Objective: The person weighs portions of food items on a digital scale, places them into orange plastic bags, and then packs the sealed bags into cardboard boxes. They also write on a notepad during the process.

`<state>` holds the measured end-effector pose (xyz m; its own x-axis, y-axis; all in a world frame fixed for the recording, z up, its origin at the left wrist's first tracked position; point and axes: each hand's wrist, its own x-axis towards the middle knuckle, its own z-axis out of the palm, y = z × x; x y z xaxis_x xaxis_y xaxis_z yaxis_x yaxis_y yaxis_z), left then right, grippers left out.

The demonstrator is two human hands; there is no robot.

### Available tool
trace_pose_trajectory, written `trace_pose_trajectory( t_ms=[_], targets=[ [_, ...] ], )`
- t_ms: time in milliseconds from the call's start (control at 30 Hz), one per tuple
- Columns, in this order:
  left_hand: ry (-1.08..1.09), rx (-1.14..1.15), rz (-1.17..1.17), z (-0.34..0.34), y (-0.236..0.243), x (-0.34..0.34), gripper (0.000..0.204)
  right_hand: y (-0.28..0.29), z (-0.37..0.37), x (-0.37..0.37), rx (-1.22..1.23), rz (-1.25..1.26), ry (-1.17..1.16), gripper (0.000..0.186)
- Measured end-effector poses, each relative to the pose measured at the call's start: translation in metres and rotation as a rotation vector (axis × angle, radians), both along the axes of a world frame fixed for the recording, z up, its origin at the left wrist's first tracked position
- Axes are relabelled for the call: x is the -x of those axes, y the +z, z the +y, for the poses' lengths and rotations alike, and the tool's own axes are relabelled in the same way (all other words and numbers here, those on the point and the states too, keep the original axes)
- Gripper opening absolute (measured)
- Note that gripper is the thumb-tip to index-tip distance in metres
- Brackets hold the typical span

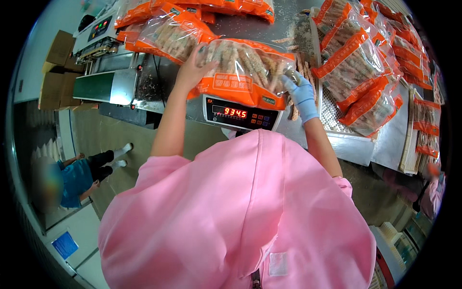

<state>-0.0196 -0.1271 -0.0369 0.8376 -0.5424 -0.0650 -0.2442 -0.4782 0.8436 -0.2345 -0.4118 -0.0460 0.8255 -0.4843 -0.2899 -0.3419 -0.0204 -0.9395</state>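
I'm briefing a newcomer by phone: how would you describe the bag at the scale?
On the metal table, find the scale with glowing red digits. Just beyond them is the clear-and-orange bag of crusty sticks. Unlike neighbouring bags, it's held: bare left grip, blue-gloved right grip.

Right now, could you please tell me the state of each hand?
Left hand: bare, holding the left end of the orange-and-clear bag.
Right hand: blue-gloved, holding that bag's right end.

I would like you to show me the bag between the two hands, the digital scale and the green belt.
Bag (245, 66): head view, middle of its clear window.
Digital scale (236, 112): head view, its lit display.
Green belt (94, 86): head view, its flat upper surface.
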Motion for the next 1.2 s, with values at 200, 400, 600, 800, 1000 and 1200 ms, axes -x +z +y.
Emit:
trace_pose_trajectory(
  t_ms=[200, 400, 600, 800, 1000, 1200],
  targets=[
    [0.066, 0.078, 0.052, 0.005, -0.016, -0.005, 0.085, 0.035, 0.015, -0.032, 0.681, 0.247, 0.192, 0.061],
    [0.048, 0.086, 0.034, 0.001, -0.012, -0.005, 0.071, 0.011, 0.005, -0.042, 0.719, 0.155, 0.164, 0.050],
    [0.154, -0.225, -0.593, -0.002, 0.024, 0.029, 0.061, -0.025, -0.026, -0.038, -0.332, 0.051, -0.120, 0.037],
    [0.306, 0.073, -0.600, 0.017, 0.047, 0.092, 0.053, 0.002, -0.049, 0.021, -0.334, 0.086, -0.124, 0.035],
    [0.461, 0.220, -0.539, 0.042, 0.043, 0.120, 0.055, -0.064, -0.063, 0.060, 0.328, -0.078, -0.164, 0.041],
    [0.546, 0.228, -0.508, 0.051, 0.041, 0.130, 0.058, -0.040, -0.046, 0.053, -0.013, -0.233, -0.250, 0.035]
  ],
)
